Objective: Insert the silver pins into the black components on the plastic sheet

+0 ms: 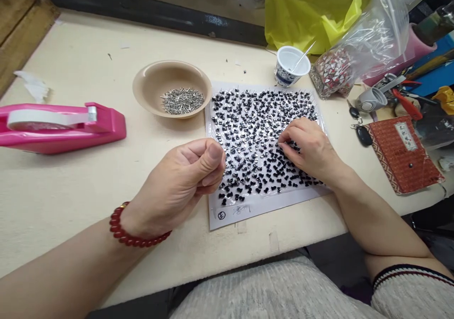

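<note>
My left hand [193, 170], a red bead bracelet at its wrist, is closed with the thumb pressed on the curled fingers, just over the left edge of a white sheet [227, 219]. Whatever it may hold is hidden. Many small black pieces [260, 182] cover the sheet in loose rows, several with thin metal points sticking up. Over the right part of the sheet, my right hand [307, 146] has thumb and forefinger pinched together among the pieces; anything between the tips is too small to name. A beige bowl [145, 90] behind my left hand holds small metal pins [182, 100].
A pink tape dispenser [109, 130] stands at the left. Behind the sheet are a white cup [283, 66] with a thin stick, a clear bag [333, 71] of red and silver pieces and yellow plastic [301, 16]. A red-brown notebook [400, 163] lies at the right.
</note>
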Demonstrator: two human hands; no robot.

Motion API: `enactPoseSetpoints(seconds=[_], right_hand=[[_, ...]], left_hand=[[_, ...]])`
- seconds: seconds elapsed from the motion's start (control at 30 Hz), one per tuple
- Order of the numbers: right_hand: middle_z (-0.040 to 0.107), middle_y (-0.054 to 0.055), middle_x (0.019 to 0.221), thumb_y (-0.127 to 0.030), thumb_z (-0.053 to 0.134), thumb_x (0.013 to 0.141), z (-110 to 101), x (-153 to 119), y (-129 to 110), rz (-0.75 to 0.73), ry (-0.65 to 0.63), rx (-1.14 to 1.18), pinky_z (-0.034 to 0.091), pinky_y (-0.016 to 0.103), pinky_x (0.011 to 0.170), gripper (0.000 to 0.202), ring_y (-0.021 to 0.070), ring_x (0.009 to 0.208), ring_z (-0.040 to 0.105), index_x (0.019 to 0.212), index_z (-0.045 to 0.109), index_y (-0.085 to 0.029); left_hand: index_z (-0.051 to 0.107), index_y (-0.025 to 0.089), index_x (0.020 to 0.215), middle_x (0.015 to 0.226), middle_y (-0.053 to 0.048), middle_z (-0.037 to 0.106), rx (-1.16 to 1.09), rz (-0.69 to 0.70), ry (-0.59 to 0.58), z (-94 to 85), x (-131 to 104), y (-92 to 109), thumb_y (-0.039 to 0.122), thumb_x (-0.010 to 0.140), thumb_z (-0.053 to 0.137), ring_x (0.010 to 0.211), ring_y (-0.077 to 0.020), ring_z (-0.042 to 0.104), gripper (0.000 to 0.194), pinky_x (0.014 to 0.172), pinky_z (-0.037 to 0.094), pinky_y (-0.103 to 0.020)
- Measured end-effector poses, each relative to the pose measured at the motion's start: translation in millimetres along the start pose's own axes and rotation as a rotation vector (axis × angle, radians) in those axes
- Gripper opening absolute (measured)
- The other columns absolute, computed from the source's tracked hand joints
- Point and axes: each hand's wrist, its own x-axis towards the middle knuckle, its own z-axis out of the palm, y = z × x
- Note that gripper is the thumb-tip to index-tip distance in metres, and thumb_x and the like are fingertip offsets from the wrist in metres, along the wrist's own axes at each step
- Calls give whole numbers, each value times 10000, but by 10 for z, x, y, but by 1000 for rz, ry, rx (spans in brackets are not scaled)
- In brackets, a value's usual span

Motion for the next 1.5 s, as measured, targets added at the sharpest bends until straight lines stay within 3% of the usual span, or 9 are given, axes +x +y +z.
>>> enactPoseSetpoints(seconds=[0.3, 0.47, 0.57, 0.8, 1.1, 1.23, 1.3, 1.4, 1.5], right_hand=[[611, 61, 821, -144, 534, 857, 7, -16, 35, -3, 7, 7, 450, 367, 737, 109, 195, 811, 558, 763, 575, -181], [637, 72, 819, -211, 611, 849, -114, -25, -58, -19, 114, 79, 479, 365, 721, 36, 194, 796, 576, 840, 607, -176], [642, 51, 751, -191, 630, 838, -193, -47, -297, -127, 146, 273, 474, 328, 700, 45, 162, 739, 574, 861, 601, -166], [677, 49, 848, -160, 569, 884, -146, -120, -700, -330, -35, 684, 465, 299, 762, 93, 123, 794, 599, 972, 595, -141], [663, 50, 766, -154, 610, 857, -98, -96, -699, -205, -63, 940, 488, 272, 770, 34, 97, 743, 582, 841, 603, -125], [640, 36, 760, -158, 573, 871, -147, -82, -698, -157, -90, 997, 491, 268, 726, 38, 99, 736, 573, 839, 580, -139], [612, 20, 752, -161, 566, 874, -182, -71, -605, -117, 11, 931, 481, 260, 670, 25, 100, 718, 560, 849, 566, -157], [593, 10, 747, -117, 563, 862, -207, -64, -333, -48, 237, 551, 459, 277, 660, 70, 116, 718, 549, 846, 559, -184], [611, 37, 777, -118, 528, 873, -163, -69, -53, 26, 247, 118, 434, 336, 730, 79, 160, 773, 549, 845, 561, -185]], left_hand=[[556, 150, 521, 456, 51, 330, 42, 38, -15, -13, -2, 1, 552, 674, 743, 425, -53, 244, 469, 393, 191, -200], [653, 153, 582, 478, 16, 450, 182, 50, -12, 9, -22, -5, 480, 718, 743, 434, -66, 326, 365, 403, 234, -201], [661, 152, 578, 499, 4, 512, 297, 33, -126, 57, -73, -35, 370, 720, 763, 443, -73, 364, 280, 404, 265, -198], [580, 136, 534, 516, 48, 465, 409, -101, -353, 140, -102, -167, 231, 687, 766, 517, -77, 362, 260, 479, 284, -196], [541, 140, 544, 507, 70, 426, 375, -146, -322, 133, -90, -180, 216, 718, 742, 500, -62, 324, 276, 477, 261, -198], [554, 145, 611, 601, 36, 480, 355, -76, -367, 120, -92, -200, 311, 748, 735, 595, -93, 388, 280, 547, 312, -213], [589, 152, 719, 617, 34, 460, 294, -65, -357, 115, -90, -189, 393, 850, 620, 575, -90, 362, 276, 523, 290, -215], [596, 171, 904, 669, 23, 462, 148, -73, -259, 111, -85, -144, 355, 967, 418, 557, -89, 329, 264, 493, 272, -214], [580, 188, 967, 710, 19, 487, 69, 6, -115, 110, -75, -100, 257, 961, 445, 566, -83, 326, 152, 497, 294, -198]])
